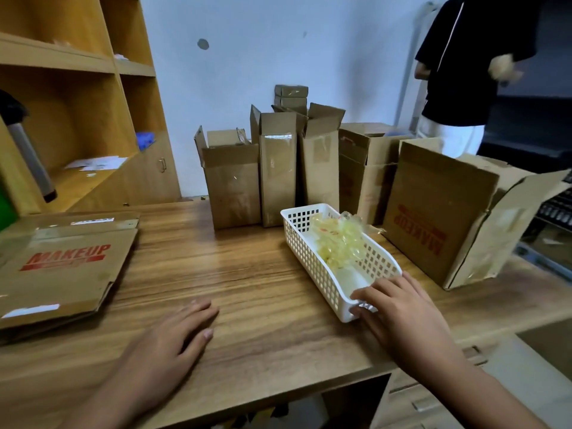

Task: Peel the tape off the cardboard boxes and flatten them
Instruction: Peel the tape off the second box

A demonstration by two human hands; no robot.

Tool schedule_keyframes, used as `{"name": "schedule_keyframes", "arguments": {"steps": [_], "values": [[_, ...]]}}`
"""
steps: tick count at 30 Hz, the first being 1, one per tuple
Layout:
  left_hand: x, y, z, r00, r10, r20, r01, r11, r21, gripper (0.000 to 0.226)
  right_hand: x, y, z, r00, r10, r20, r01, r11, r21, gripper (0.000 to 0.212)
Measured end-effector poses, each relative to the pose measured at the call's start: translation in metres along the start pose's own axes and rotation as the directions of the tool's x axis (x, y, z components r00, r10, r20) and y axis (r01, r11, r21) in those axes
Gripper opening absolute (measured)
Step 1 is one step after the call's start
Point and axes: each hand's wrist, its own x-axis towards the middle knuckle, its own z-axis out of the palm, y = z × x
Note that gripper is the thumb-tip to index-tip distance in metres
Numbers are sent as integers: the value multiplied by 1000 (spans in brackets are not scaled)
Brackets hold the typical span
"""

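Five open-topped cardboard boxes (278,168) stand upright in a row at the back of the desk (247,274), with clear tape showing on several faces. The largest box (433,218), at the right end, carries "MAKEUP" printed in red, upside down. Smaller closed boxes (291,96) are stacked behind the row. A pile of flattened boxes (62,267) lies at the desk's left edge, the top one also marked "MAKEUP".

In front of the row sits a white basket (309,258) holding a wad of yellowish peeled tape (340,243).

The right hand (399,311) holds the basket's near end, its grip closed with fingers over the rim and thumb against the outer wall. The left hand (167,345) lies palm down on the bare desk, grip spread flat.

A wooden shelf unit (77,103) stands to the left. A second person (464,72) in a dark top stands at the far right.
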Motion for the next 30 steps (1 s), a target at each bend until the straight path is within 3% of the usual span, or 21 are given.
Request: {"name": "schedule_keyframes", "arguments": {"steps": [4, 8, 11, 16, 23, 27, 30], "values": [[2, 1, -1, 1000, 12, 8, -12, 999, -44, 46, -7, 0, -8, 999, 20, -25, -21, 1000, -18, 22], [1, 0, 0, 1000, 16, 8, -16, 999, -50, 46, -9, 1, -13, 996, 71, -51, -74, 995, -63, 9], [1, -1, 1, 1000, 26, -14, -26, 998, -53, 42, -9, 6, -13, 994, 99, -35, -101, 993, -63, 22], [2, -5, 5, 998, 45, -32, -47, 998, -36, 32, -9, 9, -11, 997, 66, -46, -69, 995, -67, 21], [5, -7, 7, 998, 51, -38, -52, 998, -20, 42, -8, 11, -12, 997, 62, -49, -64, 997, -41, 27], [5, -9, 10, 998, 50, -49, -50, 999, -6, 49, -9, 11, -17, 998, 60, -9, -59, 997, 59, 33], [6, -10, 10, 997, 62, -52, -62, 998, 14, 39, -3, 17, -35, 983, 180, -46, -163, 953, 255, 41]]}}
